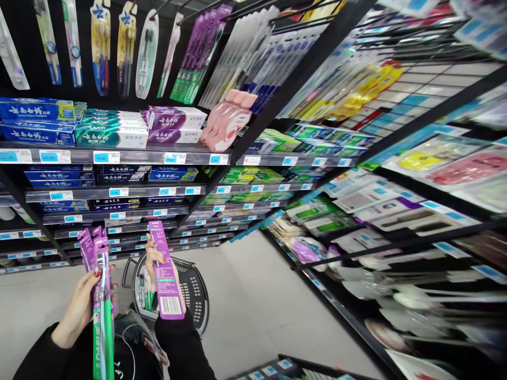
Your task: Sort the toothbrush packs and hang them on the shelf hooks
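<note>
My left hand (81, 295) is closed around several packaged toothbrushes (103, 322), in purple and green Darlie packs fanned slightly apart. In my right hand (152, 256) a single purple toothbrush pack (168, 279) stands upright, its printed back and barcode facing me. The fingers of that hand wrap the pack's left edge. Below and behind my hands a dark shopping basket (194, 290) with a slotted side holds a few green-and-white packs (148, 295) at its left end.
Ahead is a shelf with toothpaste boxes (113, 129) and price tags. Hanging toothbrushes (102, 50) line the rack above, with purple-green packs (198, 58) among them. Another rack with hanging spoons (428, 301) runs along the right. Grey floor (253, 285) lies between.
</note>
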`<act>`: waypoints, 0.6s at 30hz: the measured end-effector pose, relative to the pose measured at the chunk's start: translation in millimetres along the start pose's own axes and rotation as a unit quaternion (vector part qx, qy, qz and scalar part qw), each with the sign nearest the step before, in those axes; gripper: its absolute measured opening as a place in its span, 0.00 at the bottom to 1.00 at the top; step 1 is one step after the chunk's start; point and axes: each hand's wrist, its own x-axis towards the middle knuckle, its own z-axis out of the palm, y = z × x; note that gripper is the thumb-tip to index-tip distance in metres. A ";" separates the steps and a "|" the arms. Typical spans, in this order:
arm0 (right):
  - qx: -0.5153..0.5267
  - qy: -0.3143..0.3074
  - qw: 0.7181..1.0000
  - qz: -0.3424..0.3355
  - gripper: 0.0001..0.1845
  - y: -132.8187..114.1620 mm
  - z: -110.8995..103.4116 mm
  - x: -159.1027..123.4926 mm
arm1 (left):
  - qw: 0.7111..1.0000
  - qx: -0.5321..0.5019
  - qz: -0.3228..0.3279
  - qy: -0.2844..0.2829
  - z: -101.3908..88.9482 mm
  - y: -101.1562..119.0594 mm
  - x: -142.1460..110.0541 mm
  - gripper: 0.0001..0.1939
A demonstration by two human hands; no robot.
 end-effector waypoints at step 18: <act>-0.499 0.072 0.858 -0.096 0.12 54.7 -46.2 6.1 | 0.999 0.007 0.031 0.002 12.7 -16.6 0.5 0.11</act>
